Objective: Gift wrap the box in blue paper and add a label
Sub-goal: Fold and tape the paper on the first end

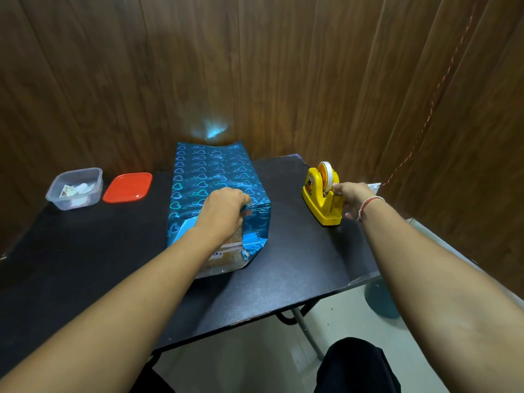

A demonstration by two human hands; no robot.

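While the left hand (224, 207) pins slippery blue paper (209, 177) on the box's near edge, the right hand (350, 195) at three o'clock pinches tape at the dispenser (320, 198)

Dim, warm indoor light. Foil blue paper (209, 177) is throwing a pale glare patch onto the wall panels (211, 129) beyond the left hand (224, 207). Wide-angle lens is bending frame edges; focus mostly sharp.

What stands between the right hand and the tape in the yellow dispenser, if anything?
Nothing visible does. The right hand is already at the yellow tape dispenser, with its fingers at the tape roll. The left hand rests on the box in blue paper, well apart on the table.
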